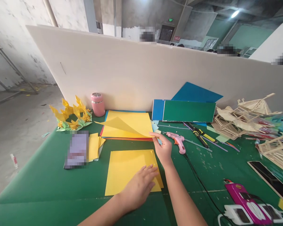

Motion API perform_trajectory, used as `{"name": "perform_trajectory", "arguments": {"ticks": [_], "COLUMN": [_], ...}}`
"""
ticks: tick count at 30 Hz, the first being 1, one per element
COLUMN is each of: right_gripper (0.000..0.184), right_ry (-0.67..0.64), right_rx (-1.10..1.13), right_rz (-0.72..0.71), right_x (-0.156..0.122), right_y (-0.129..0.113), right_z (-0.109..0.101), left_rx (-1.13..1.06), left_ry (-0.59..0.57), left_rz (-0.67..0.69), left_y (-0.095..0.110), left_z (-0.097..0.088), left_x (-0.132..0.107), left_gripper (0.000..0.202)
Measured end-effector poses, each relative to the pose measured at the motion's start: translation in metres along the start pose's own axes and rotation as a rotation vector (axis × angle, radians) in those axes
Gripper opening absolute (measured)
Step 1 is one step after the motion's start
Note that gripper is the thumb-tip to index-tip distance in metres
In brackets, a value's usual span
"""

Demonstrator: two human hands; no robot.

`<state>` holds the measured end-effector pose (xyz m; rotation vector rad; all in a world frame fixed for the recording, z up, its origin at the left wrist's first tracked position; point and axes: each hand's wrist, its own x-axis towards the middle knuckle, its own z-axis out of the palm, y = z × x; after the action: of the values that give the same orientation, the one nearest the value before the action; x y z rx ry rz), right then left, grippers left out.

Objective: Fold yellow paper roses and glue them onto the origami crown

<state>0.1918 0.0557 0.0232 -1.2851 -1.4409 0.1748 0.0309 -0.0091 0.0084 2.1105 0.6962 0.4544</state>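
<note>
My right hand (163, 149) pinches the near right corner of a yellow sheet of paper (118, 126), whose left side lifts and curls above a stack of coloured paper (139, 121). Yellow is on top of that stack, with blue and red edges showing underneath. Closer to me, more yellow sheets (122, 169) lie flat and slightly out of line with each other. Over their right part is my left hand (141, 185), fingers stretched out and nothing held. Whether its palm touches the paper is hidden.
A pink glue gun (178, 142) with a black cord lies right of my right hand, near yellow-handled pliers (200, 136). Folded yellow paper pieces (93, 147), a paper-flower ring (73, 117) and a pink flask (97, 105) stand left. Power strips (247, 204) and wooden models (240, 117) occupy the right.
</note>
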Motion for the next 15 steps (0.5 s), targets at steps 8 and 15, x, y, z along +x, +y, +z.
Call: {"name": "perform_trajectory", "arguments": {"ticks": [8, 15], "right_gripper": [0.017, 0.032], "right_ry": [-0.215, -0.294], "right_rx": [0.151, -0.157], "right_rz": [0.011, -0.092], "right_x": [-0.023, -0.028], "right_y": [-0.004, 0.003], "right_z": [-0.013, -0.018], "left_rx": [-1.533, -1.403], "left_ry": [0.456, 0.61], "left_rz": [-0.496, -0.672], "left_y": [-0.022, -0.035], "left_z": [-0.09, -0.125], "left_x": [-0.005, -0.019], "left_gripper": [0.075, 0.054]}}
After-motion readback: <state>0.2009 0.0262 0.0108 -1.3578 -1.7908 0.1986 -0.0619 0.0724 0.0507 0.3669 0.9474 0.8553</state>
